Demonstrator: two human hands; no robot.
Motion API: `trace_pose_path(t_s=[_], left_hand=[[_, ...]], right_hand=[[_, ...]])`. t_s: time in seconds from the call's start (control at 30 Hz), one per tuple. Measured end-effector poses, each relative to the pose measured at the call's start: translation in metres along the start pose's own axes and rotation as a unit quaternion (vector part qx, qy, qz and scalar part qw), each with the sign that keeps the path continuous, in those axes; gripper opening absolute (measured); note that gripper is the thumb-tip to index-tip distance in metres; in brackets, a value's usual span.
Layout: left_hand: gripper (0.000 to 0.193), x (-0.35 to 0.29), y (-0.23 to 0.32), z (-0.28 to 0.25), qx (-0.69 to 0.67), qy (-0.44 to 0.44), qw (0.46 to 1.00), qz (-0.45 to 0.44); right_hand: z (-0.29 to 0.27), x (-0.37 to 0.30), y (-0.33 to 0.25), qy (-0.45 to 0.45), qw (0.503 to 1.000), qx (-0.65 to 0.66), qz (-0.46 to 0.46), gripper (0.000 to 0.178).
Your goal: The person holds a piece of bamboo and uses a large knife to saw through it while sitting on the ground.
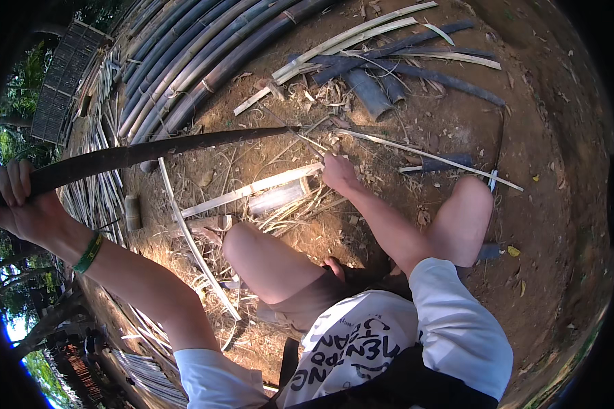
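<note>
My left hand (31, 208), raised at the far left, is wrapped round one end of a long dark bamboo strip (143, 151). The strip slants across to the middle, where its far end lies close to my right hand (339, 172). That hand is closed, and a thin, narrow piece (312, 142) sticks out of it towards the strip's end. Whether this is a blade or a stick I cannot make out. Below my right hand, a pale split bamboo strip (252, 189) lies beside a short bamboo piece (280, 198).
Long bamboo poles (218, 58) lie side by side at the upper left. Pale and dark split strips (361, 34) cross at the top, near short dark bamboo sections (368, 95). Shavings (286, 218) litter the dirt ground. My bent knees (467, 198) frame the work area.
</note>
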State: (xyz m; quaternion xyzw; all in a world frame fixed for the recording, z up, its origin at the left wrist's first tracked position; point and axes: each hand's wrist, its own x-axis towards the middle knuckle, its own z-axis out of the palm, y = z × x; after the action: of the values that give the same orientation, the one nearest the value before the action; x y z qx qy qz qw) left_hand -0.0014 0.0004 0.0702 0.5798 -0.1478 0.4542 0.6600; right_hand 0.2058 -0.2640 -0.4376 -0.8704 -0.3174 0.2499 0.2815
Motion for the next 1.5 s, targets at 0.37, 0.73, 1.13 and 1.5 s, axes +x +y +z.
trace_pose_path(t_s=[0.37, 0.73, 1.13, 1.5], left_hand=[[0.035, -0.015, 0.005, 0.001, -0.004, -0.042, 0.999, -0.001], [0.03, -0.02, -0.003, 0.022, 0.014, -0.048, 0.998, 0.023], [0.039, -0.018, -0.004, 0.024, 0.051, -0.043, 0.997, 0.042], [0.014, -0.008, -0.036, 0.068, 0.347, 0.296, 0.858, 0.236]], right_hand=[[0.003, 0.002, 0.007, 0.015, 1.0, -0.019, -0.006, 0.025], [-0.016, 0.009, 0.001, -0.019, 0.999, -0.034, 0.015, 0.024], [0.013, -0.004, 0.02, -0.001, 0.999, 0.005, 0.047, 0.028], [0.051, -0.041, -0.048, 0.052, 0.989, 0.135, 0.0, 0.02]])
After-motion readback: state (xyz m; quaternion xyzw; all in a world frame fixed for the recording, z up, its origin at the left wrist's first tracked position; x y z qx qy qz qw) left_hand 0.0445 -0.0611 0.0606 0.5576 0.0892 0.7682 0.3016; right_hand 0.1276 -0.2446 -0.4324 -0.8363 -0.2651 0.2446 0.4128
